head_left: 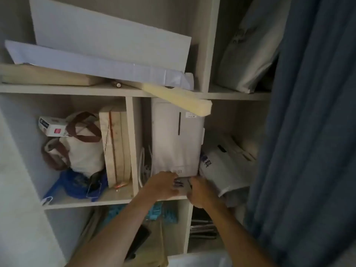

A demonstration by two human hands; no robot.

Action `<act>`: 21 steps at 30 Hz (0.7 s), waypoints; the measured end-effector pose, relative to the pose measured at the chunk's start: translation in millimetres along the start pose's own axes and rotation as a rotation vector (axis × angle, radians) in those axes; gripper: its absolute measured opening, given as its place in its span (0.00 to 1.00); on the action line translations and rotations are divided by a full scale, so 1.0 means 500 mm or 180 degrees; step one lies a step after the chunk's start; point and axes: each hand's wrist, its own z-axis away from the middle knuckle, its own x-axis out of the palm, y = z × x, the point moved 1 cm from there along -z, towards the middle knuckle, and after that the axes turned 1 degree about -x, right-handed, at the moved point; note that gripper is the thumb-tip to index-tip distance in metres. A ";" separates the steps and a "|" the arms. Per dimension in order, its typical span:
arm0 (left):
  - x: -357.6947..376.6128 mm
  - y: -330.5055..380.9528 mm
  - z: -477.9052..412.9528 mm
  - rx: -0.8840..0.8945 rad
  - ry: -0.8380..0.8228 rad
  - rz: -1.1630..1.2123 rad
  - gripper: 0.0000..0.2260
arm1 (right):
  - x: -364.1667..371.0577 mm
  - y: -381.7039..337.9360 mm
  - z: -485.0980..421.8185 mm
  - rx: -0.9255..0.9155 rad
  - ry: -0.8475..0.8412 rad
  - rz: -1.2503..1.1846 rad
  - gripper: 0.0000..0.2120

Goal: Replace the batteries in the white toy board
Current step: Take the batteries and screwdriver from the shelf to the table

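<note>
Two hands, left hand [163, 183] and right hand [200, 191], touch one white toy board [176, 139].

One white toy board [176, 137] stands upright in the middle shelf compartment. Two hands are in view, the left hand [163, 183] and the right hand [200, 191]. One yellowish foam bar [177, 101] juts out over the shelf edge. Two large white sheets [107, 43] lean on the upper shelf. One cloth bag [81, 149] with brown handles, one small white box [51, 126] and one blue curtain [312, 132] complete the count (the small dark items between the hands are too blurred to number).
</note>
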 end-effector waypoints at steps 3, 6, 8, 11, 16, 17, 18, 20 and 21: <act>0.020 -0.005 -0.040 0.0014 0.0068 -0.0316 0.22 | 0.021 0.009 -0.033 0.0174 0.0095 0.0106 0.07; 0.041 -0.010 -0.071 0.0043 -0.0017 -0.0379 0.17 | 0.035 0.010 -0.066 0.0308 0.0016 0.0305 0.05; 0.049 -0.018 -0.093 0.0045 -0.0028 -0.0434 0.18 | 0.044 0.014 -0.081 0.0351 0.0000 0.0336 0.06; 0.060 -0.012 -0.104 0.0066 -0.0006 -0.0466 0.15 | 0.058 0.020 -0.089 0.0397 0.0113 0.0317 0.06; 0.081 0.001 -0.111 0.0112 0.0111 -0.0932 0.12 | 0.079 0.026 -0.084 0.0477 0.0313 -0.0046 0.04; 0.084 0.004 -0.110 0.0109 0.0140 -0.1038 0.12 | 0.077 0.026 -0.080 0.0458 0.0430 -0.0250 0.03; 0.085 0.006 -0.110 0.0104 0.0160 -0.1131 0.12 | 0.078 0.029 -0.077 0.0406 0.0555 -0.0515 0.06; 0.085 0.004 -0.108 0.0020 0.0257 -0.1007 0.11 | 0.073 0.035 -0.066 0.0268 0.0742 -0.1101 0.11; 0.084 0.003 -0.105 -0.0045 0.0311 -0.0855 0.11 | 0.066 0.036 -0.059 0.0229 0.0760 -0.1382 0.11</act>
